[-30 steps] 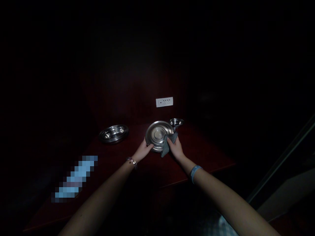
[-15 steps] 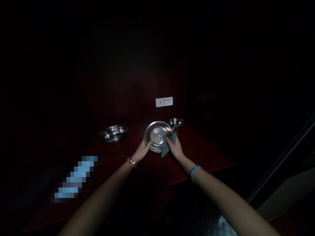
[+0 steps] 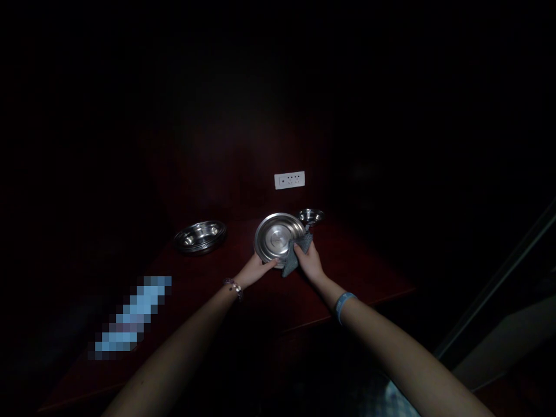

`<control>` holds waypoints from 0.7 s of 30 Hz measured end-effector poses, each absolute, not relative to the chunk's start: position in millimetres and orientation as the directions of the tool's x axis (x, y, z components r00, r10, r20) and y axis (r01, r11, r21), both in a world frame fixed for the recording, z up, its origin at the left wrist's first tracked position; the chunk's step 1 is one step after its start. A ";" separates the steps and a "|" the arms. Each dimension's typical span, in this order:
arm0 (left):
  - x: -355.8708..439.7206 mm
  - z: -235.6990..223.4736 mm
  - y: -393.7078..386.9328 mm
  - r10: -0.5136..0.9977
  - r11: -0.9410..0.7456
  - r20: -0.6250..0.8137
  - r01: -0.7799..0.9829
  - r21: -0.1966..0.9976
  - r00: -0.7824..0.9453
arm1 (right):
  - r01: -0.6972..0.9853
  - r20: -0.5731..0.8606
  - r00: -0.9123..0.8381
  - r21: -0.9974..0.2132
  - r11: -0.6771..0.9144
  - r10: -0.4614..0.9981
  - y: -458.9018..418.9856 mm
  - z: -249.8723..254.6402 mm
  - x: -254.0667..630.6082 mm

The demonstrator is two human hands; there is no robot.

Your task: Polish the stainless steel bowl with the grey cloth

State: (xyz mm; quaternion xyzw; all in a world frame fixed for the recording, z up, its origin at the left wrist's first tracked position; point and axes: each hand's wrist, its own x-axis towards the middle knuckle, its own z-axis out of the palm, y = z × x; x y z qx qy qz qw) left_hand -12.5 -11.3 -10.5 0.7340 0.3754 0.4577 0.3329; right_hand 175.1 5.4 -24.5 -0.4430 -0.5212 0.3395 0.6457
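I hold a round steel dish (image 3: 276, 234) tilted toward me above a dark red table (image 3: 365, 272). My left hand (image 3: 256, 269) grips its lower rim, fingers closed under the edge. My right hand (image 3: 308, 262) pinches a grey cloth (image 3: 296, 256) against the dish's right rim. A bead bracelet is on my left wrist and a blue band on my right.
A stack of steel dishes (image 3: 200, 236) lies on the table to the left. A small steel bowl (image 3: 310, 216) stands behind the held dish. A white socket plate (image 3: 289, 180) is on the dark wall. A blurred blue patch (image 3: 130, 315) sits at the front left.
My left hand has slid from the dish's left rim down to its lower edge. The dish has shifted slightly up and left. The right hand with the cloth has hardly moved.
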 end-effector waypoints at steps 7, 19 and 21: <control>-15.9 -13.9 -7.6 0.870 -0.471 0.395 0.261 0.843 0.294 | 0.025 0.381 0.229 -0.922 0.386 0.896 2.3 -21.7 174.7; -22.7 -2.1 -3.3 0.935 -0.351 0.333 0.209 0.913 0.119 | 0.018 0.371 0.226 -0.926 0.377 0.901 5.1 -24.0 176.0; -23.6 -1.2 -3.4 0.943 -0.332 0.318 0.203 0.921 0.099 | 0.032 0.367 0.230 -0.928 0.370 0.901 4.8 -23.3 175.3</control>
